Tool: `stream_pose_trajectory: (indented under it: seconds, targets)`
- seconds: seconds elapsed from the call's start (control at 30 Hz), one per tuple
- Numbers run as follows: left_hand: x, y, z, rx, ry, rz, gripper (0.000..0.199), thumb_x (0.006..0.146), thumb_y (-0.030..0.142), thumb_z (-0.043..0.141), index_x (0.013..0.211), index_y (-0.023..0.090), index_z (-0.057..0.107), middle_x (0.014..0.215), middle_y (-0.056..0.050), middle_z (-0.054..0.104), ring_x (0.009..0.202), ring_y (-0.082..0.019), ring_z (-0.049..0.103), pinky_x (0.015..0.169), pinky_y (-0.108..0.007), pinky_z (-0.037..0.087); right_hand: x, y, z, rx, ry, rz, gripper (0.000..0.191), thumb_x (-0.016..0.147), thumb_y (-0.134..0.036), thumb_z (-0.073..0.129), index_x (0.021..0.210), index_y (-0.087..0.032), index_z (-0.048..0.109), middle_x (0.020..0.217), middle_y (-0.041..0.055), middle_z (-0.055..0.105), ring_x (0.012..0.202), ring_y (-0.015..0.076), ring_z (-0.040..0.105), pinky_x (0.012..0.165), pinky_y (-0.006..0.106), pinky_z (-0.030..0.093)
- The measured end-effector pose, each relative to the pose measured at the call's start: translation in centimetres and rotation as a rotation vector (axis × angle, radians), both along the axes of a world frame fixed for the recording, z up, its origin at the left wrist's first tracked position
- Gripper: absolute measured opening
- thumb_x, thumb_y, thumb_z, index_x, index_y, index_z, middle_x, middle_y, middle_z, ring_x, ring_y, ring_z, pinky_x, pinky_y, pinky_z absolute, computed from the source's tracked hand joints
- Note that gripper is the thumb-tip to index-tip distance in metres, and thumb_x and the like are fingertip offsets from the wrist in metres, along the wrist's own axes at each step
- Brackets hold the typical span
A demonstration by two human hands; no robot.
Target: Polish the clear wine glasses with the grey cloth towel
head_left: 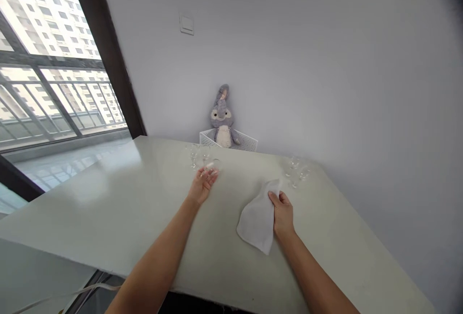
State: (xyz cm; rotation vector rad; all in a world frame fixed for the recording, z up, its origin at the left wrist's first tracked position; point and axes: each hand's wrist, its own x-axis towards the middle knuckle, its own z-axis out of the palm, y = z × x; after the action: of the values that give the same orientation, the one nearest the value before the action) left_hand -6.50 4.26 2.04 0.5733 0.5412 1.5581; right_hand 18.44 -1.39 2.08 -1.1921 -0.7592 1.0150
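Beyond the glasses (198, 156), a plush rabbit (222, 123)

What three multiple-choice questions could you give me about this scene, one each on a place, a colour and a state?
1. Where is the plush rabbit?
A) on the window ledge
B) at the far end of the table, by a white wire basket
C) on the floor

2. What colour is the cloth in the right hand?
A) red
B) blue
C) white

3. How is the left hand beside the clear glasses?
A) clenched in a fist
B) holding the cloth
C) open

Answers:
1. B, since the rabbit sits against the wall beside the basket.
2. C, since it shows white against the pale tabletop.
3. C, since the fingers are uncurled.
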Motion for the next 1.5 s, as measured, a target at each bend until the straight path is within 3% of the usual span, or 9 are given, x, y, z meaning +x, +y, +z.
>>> stream_pose_trajectory:
  seconds: [0.1,0.23,0.47,0.63,0.83,1.07,1.17,1.33,1.5]
  targets:
    - [3.3,-1.5,-0.5,0.052,0.148,-0.186,0.036,0.066,0.018,0.068,0.096,0.02,0.049,0.103,-0.005,0.059,0.098,-0.018,0.058,0.091,-0.034,0.04,-0.5,-0.7,0.7,0.15,-0.267,-0.098,0.027,0.068,-0.039,0.06,0.089,-0.02,0.057,0.082,0.0019,0.06,0.072,0.0157,0.053,0.063,0.025,0.044]
    - [5.7,-2.6,-0.8,0.084,0.256,-0.321,0.042,0.063,0.019,0.071,0.099,0.019,0.05,0.106,-0.007,0.057,0.101,-0.02,0.055,0.093,-0.038,0.037,-2.7,-1.6,1.0,0.241,-0.27,0.337,0.035,0.076,-0.043,0.052,0.105,-0.025,0.058,0.109,0.0033,0.055,0.078,0.0152,0.054,0.061,0.025,0.046]
    - [6.2,-3.0,-0.7,0.145,0.441,-0.265,0.043,0.063,0.024,0.07,0.1,0.019,0.049,0.105,-0.007,0.056,0.095,-0.017,0.056,0.086,-0.032,0.041,-3.6,-1.7,0.2,0.162,0.006,0.758,0.042,0.075,-0.039,0.057,0.114,-0.025,0.052,0.084,0.0002,0.06,0.069,0.0129,0.056,0.068,0.03,0.049]
    - [7.0,-3.7,-0.9,0.202,0.711,-0.291,0.05,0.063,0.03,0.069,0.106,0.018,0.046,0.091,-0.005,0.058,0.081,-0.016,0.057,0.072,-0.029,0.045,-3.3,-0.8,-1.0,0.116,0.116,0.7,0.032,0.065,-0.034,0.068,0.093,-0.019,0.061,0.081,0.0005,0.061,0.067,0.013,0.055,0.056,0.026,0.051]
    - [6.2,-3.8,0.4,0.346,0.704,-0.357,0.047,0.069,0.032,0.064,0.113,0.021,0.052,0.122,-0.009,0.048,0.101,-0.021,0.051,0.084,-0.031,0.042,-2.8,-0.7,-0.6,-0.031,0.421,0.646,0.025,0.071,-0.039,0.063,0.082,-0.017,0.057,0.05,-0.0045,0.054,0.037,0.0066,0.045,0.043,0.02,0.043]
    - [6.0,-3.5,-0.1,0.149,0.833,-0.382,0.051,0.079,0.052,0.042,0.109,0.013,0.054,0.066,-0.002,0.058,0.056,-0.014,0.057,0.057,-0.03,0.05,-3.8,-2.1,-1.5,0.195,-0.422,0.632,0.03,0.067,-0.028,0.065,0.095,-0.019,0.059,0.086,0.0057,0.065,0.078,0.0194,0.06,0.071,0.032,0.047]
    - [6.1,-3.7,-0.2,0.156,0.873,-0.396,0.054,0.081,0.053,0.036,0.116,0.015,0.05,0.071,-0.003,0.06,0.061,-0.014,0.058,0.06,-0.031,0.049,-3.2,-1.3,-1.4,0.12,-0.289,0.616,0.022,0.071,-0.032,0.061,0.089,-0.019,0.06,0.073,0.0029,0.065,0.062,0.0162,0.06,0.061,0.029,0.048]
    - [6.4,-4.1,0.3,0.292,0.898,-0.374,0.055,0.073,0.039,0.058,0.122,0.021,0.043,0.085,-0.003,0.059,0.075,-0.014,0.055,0.07,-0.028,0.046,-2.4,-0.8,-0.7,-0.016,0.249,0.65,0.025,0.071,-0.038,0.062,0.084,-0.017,0.058,0.058,-0.0011,0.06,0.043,0.0097,0.053,0.044,0.022,0.043]
    - [6.4,-3.8,0.2,0.142,0.827,-0.34,0.049,0.078,0.051,0.044,0.108,0.014,0.053,0.074,-0.003,0.057,0.065,-0.013,0.054,0.062,-0.029,0.049,-3.7,-2.0,-1.1,0.19,-0.306,0.586,0.025,0.067,-0.031,0.064,0.09,-0.02,0.061,0.082,0.0047,0.065,0.071,0.0186,0.06,0.063,0.03,0.049]
